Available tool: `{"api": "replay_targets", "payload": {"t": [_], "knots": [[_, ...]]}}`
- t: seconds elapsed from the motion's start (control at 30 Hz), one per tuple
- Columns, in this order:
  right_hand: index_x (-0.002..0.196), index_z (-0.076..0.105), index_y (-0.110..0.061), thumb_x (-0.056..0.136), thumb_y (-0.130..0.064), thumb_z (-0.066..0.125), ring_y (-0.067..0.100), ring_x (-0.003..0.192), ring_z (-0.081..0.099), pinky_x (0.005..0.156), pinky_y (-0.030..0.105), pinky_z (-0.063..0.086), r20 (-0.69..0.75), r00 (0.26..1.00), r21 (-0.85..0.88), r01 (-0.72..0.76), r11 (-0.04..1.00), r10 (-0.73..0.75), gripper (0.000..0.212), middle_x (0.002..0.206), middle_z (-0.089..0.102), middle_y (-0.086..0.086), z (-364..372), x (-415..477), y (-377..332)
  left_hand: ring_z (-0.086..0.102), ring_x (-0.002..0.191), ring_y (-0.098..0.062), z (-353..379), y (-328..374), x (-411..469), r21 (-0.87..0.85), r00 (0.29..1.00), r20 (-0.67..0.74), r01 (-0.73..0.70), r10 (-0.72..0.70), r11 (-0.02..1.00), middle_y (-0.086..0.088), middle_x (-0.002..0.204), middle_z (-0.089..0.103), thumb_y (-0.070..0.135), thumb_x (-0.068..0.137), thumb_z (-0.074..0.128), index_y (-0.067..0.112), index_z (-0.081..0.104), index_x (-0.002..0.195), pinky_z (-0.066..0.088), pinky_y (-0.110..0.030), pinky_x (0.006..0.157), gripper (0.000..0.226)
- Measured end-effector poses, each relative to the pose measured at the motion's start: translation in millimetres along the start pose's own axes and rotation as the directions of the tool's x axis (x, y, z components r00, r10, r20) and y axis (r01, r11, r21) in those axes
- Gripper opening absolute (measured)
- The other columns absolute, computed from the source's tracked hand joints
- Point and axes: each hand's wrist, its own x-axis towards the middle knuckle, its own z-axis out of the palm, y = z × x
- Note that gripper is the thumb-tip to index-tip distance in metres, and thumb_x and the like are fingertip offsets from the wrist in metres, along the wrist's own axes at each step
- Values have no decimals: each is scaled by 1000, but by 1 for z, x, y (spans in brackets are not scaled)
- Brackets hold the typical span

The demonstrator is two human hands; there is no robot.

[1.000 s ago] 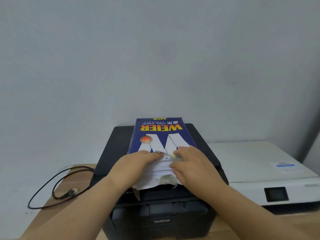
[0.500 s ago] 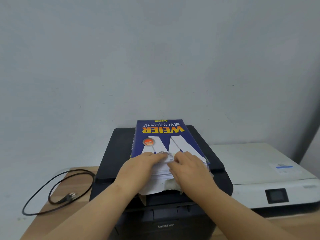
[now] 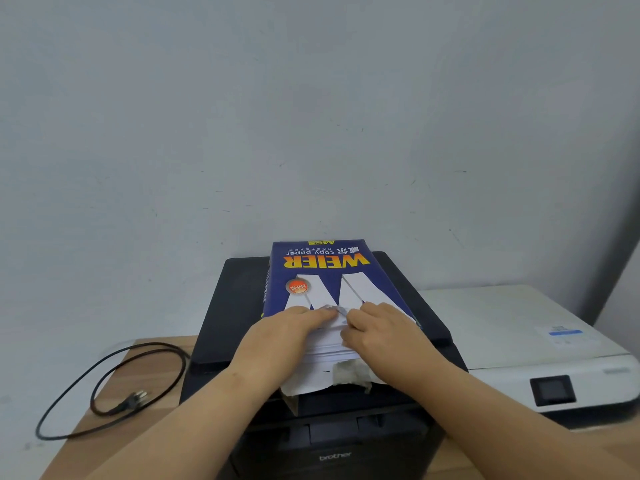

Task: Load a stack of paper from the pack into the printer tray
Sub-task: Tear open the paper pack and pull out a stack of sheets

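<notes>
Both grips work at the near, torn-open end of the blue rectangular paper pack (image 3: 332, 275), marked "WEIER copy paper". The left hand (image 3: 277, 337) lies palm down on the near left corner of the pack, its fingers (image 3: 317, 315) curled onto the crumpled edge of the torn wrapper; whether they pinch it cannot be told. The right hand (image 3: 381, 336) rests on the near right corner, fingers bent inward at the same torn edge, closure likewise not discernible. Between the two hands the exposed white paper stack (image 3: 329, 344) shows its sheet edges, with ragged wrapper flaps hanging below. The pack lies flat on top of the black box-shaped printer (image 3: 221, 313), which carries a "brother" label on its near face. The printer stands on the wooden tabletop (image 3: 152, 372). A black looped power cable (image 3: 104, 386) lies to the left. A white flat device (image 3: 512, 327) stands to the right.
</notes>
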Motion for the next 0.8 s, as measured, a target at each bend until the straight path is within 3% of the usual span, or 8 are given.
{"api": "replay_targets", "payload": {"t": [0.17,0.53,0.8], "knots": [[58,64,-22,52,-13,81,15,54,53,47,23,42,1,998,-8,67,998,-67,20,59,55,-6,2,-1,3,45,122,-14,0,-4,1,-23,1000,8,-20,20,1000,12,135,47,28,97,34,53,28,137,40,-26,100,47],[55,63,-24,42,-12,83,13,52,54,47,19,41,61,995,19,80,997,-81,26,57,57,-8,-3,5,5,45,123,-11,4,-11,5,35,998,-4,-60,60,998,13,135,47,23,96,36,52,22,139,42,-28,100,54],[58,62,-16,68,-10,71,16,52,51,49,27,43,-111,976,-83,180,980,-189,15,57,57,-1,-3,4,1,47,119,-7,1,-9,4,-34,999,14,-44,45,998,16,129,50,30,97,33,54,31,133,43,-29,99,43]]}}
